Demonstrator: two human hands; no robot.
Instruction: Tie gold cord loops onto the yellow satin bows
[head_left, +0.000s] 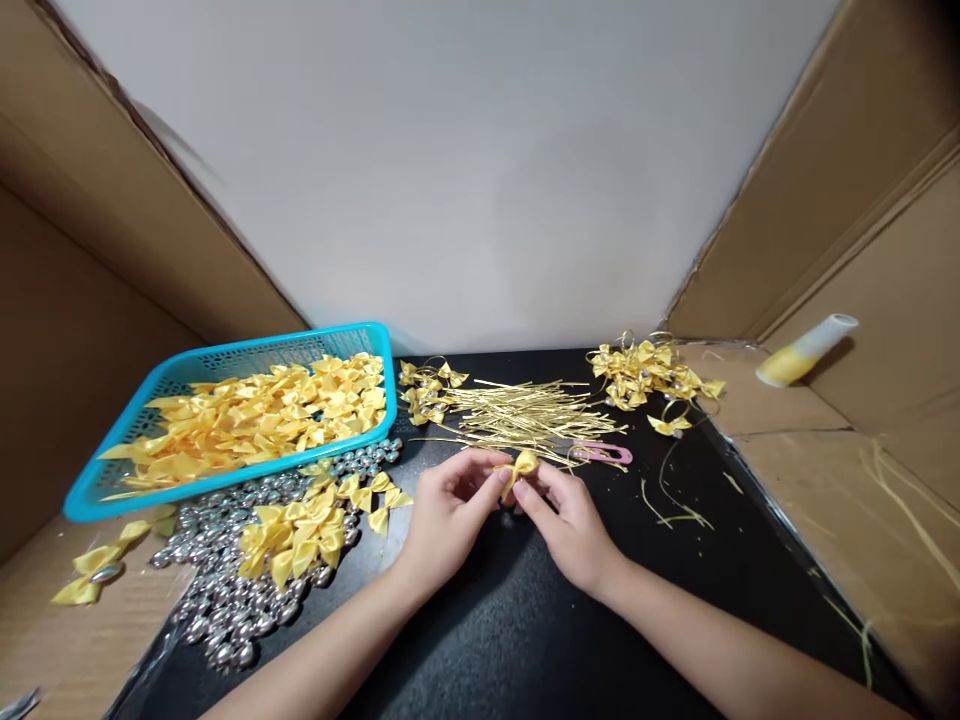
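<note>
Between my two hands, a yellow ribbon bow (pixel 523 466) is pinched over the black table. My left hand (pixel 459 505) grips the bow's left side with thumb and fingers. On its right side, the thumb and fingers of my right hand (pixel 564 515) close on the same bow. Whether a bead or wire is behind it is hidden by my fingers. Just beyond my hands lies a loose heap of gold wire ties (pixel 525 412). A pink snipper-like tool (pixel 602 453) rests at that heap's right edge.
At left, a turquoise basket (pixel 81 497) holds many yellow bows. Silver beads (pixel 225 590) spread before it, with loose bows (pixel 300 535) on top. Bows with gold ties (pixel 645 372) are piled at back right. A thread spool (pixel 806 350) stands on cardboard. Cardboard walls flank the table (pixel 517 640).
</note>
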